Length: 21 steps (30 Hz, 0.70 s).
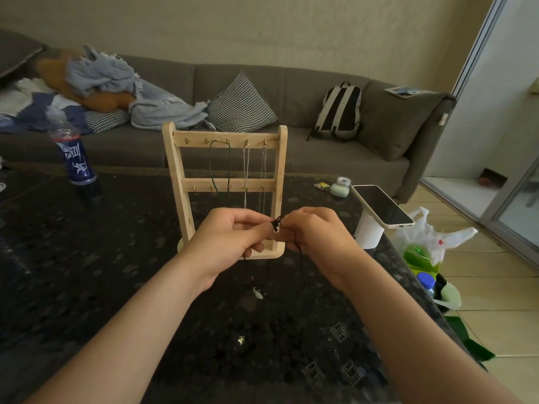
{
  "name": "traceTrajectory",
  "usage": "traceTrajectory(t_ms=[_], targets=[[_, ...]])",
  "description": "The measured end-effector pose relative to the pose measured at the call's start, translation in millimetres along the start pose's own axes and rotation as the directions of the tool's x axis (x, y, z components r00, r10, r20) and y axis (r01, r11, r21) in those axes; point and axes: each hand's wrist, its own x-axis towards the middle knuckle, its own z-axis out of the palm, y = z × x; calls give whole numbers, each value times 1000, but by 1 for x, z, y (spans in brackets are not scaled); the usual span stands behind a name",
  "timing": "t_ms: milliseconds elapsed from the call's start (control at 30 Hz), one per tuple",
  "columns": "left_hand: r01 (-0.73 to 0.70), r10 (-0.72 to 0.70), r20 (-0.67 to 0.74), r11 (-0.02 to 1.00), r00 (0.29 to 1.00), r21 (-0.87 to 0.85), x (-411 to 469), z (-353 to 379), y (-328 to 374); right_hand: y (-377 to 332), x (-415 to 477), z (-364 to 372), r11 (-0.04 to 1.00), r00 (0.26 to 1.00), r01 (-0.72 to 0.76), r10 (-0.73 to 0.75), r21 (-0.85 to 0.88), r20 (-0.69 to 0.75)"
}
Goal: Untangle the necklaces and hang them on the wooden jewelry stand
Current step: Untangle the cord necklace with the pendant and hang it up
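A wooden jewelry stand [178, 170] stands upright on the dark table, just beyond my hands. From its top hooks hang a dark green cord necklace [211, 164] and two silver chains [246, 170]. My left hand [230, 237] and my right hand [313, 234] meet in front of the stand's base and both pinch a knotted black cord necklace [277, 222]. Thin black strands drop from my fingers toward the table, with a small pale pendant [258, 293] at the bottom.
A blue drink bottle [74, 156] stands at the far left of the dark glass table [116, 272]. A phone [382, 207] leans on a white cup at the right edge, beside a small green jar [339, 189]. A grey sofa with cushions, clothes and a backpack runs behind.
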Motion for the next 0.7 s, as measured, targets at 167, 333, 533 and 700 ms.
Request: traceTrajectory(t_ms=[167, 333, 533, 700], targets=[[33, -32, 81, 999, 996, -9, 4, -1, 1, -5, -5, 1, 972, 994, -74, 53, 222, 100], [24, -24, 89, 1000, 996, 12, 5, -2, -2, -6, -6, 5, 985, 997, -43, 32, 166, 71], [-27, 27, 9, 1000, 1000, -4, 6, 0, -7, -5, -8, 3, 978, 979, 197, -200, -73, -31], [-101, 101, -19, 995, 995, 28, 7, 0, -8, 2, -7, 5, 856, 924, 332, -380, -396, -46]])
